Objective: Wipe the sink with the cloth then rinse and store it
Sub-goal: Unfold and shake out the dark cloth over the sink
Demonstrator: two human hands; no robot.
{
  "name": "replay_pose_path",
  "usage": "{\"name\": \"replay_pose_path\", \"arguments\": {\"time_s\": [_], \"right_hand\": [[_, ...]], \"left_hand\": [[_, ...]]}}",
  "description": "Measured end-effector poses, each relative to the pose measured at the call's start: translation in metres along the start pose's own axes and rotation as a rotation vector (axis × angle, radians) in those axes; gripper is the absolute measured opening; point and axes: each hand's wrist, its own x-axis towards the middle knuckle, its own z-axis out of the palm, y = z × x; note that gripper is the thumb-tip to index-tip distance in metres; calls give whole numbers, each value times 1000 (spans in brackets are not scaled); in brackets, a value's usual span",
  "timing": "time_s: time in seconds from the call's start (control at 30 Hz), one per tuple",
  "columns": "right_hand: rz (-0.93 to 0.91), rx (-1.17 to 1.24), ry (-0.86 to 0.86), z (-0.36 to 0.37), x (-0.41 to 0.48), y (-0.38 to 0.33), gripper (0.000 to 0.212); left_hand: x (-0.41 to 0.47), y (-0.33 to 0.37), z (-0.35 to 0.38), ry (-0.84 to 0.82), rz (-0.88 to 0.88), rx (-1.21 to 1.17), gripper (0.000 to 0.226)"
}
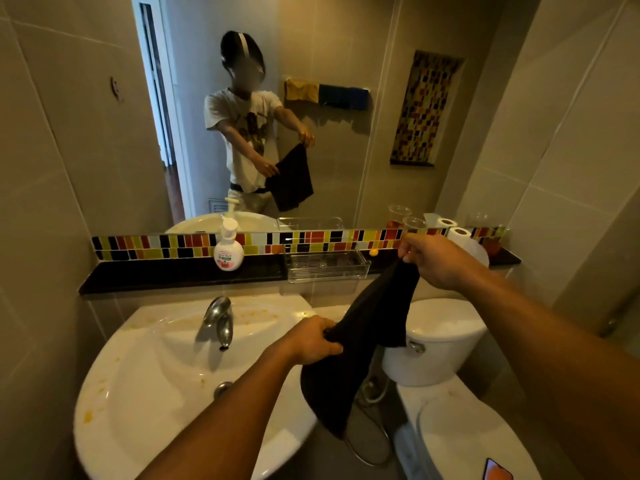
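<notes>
A black cloth (367, 327) hangs stretched between both my hands, above the right edge of the white sink (145, 375). My right hand (433, 259) pinches its upper corner near the shelf. My left hand (313, 339) grips a lower part of the cloth, and the rest droops past the sink's rim. The sink carries orange-yellow stains on its rim and around the chrome faucet (220, 318). The drain plug (222, 388) sits in the basin.
A dark ledge (173, 275) behind the sink holds a soap pump bottle (228, 249), a clear plastic tray (325, 266), glass cups and toilet rolls (460, 235). A toilet (440, 341) stands right of the sink. A mirror (311, 116) shows a person holding the cloth.
</notes>
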Motion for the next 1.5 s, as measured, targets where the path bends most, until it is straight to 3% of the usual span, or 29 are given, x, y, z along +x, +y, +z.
{"name": "replay_pose_path", "arguments": {"time_s": [0.27,0.73,0.83,1.13,1.5], "right_hand": [[138,73,-111,44,-18,24,30],[222,222,-253,129,-44,71,20],[272,272,-328,151,-53,81,27],[336,364,-409,188,-68,96,15],[355,295,-281,219,-44,107,16]], "left_hand": [[-13,-46,-25,33,-78,416,32],[-25,-84,-46,86,-151,530,15],[-27,-94,-36,66,-196,532,17],[-19,-119,-19,9,-265,490,30],[5,-140,-11,3,-268,267,21]]}}
